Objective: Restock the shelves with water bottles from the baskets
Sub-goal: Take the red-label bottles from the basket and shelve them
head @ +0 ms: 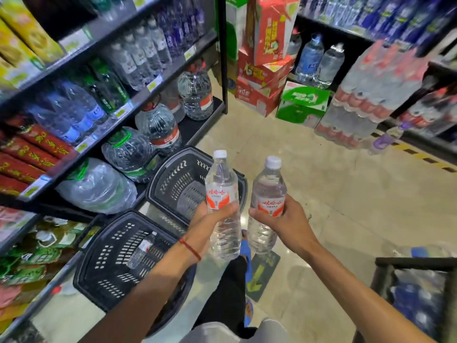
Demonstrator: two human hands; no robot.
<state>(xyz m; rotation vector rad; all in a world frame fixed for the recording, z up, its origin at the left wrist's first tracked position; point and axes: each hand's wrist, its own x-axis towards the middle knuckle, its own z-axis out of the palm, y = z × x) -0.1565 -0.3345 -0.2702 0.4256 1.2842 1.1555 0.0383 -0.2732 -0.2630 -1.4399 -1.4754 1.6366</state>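
My left hand [209, 225] grips a clear water bottle [222, 191] with a white cap and a red-and-white label, held upright. Beside it, my right hand [282, 221] grips a second bottle [268, 194] of the same kind, also upright. Both bottles hang above the floor near two black plastic baskets. The near basket [99, 276] holds one small bottle [142, 250] lying on its bottom. The far basket [158, 177] looks empty. The shelves [138, 97] on the left carry rows of bottled water.
Large water jugs [158, 127] line the bottom shelf on the left. Red and green cartons [262, 78] are stacked at the aisle's end. Wrapped bottle packs [366, 95] stand at the right. A black cart [418, 283] is at the lower right. Tiled floor lies between.
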